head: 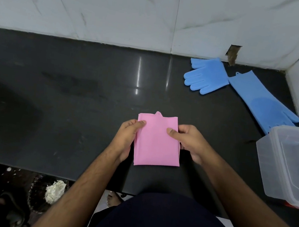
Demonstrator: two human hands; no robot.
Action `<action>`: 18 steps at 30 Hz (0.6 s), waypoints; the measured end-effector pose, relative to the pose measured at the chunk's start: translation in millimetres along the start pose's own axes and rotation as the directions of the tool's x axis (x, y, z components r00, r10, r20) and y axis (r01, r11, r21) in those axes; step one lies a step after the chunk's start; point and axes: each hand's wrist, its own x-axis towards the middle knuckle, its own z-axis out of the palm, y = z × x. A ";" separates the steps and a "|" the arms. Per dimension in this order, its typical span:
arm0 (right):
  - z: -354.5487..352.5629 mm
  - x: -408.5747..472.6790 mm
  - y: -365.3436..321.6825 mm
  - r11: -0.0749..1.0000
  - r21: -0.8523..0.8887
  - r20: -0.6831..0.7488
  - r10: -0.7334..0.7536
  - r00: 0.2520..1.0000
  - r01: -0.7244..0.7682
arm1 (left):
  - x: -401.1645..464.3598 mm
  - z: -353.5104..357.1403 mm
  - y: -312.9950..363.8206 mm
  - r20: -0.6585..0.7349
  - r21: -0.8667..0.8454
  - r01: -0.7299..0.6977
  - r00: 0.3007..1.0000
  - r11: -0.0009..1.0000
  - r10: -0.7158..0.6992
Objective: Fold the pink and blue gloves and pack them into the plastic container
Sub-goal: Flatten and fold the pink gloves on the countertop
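Note:
A folded pink glove bundle (157, 144) forms a neat rectangle over the black counter (72, 94), near its front edge. My left hand (126, 139) grips its left side, thumb on top. My right hand (188, 142) grips its right side the same way. Two blue gloves lie flat at the back right: one blue glove (207, 76) with fingers pointing left, the other blue glove (259, 100) stretched diagonally toward the container. The clear plastic container (277, 167) stands at the right edge, open side up, and covers that glove's fingertips.
A marble-tiled wall (119, 11) runs along the back and turns forward at the right corner. A dark sink basin (3, 114) is set in the counter at the left. Below the counter's front edge, floor clutter and a foot show.

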 end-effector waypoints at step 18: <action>43.3 36.4 -6.0 0.767 -0.588 -0.086 -0.374 0.923 0.256 | -2.7 -26.0 -1.3 -0.254 0.840 -0.104 0.791 0.532 0.557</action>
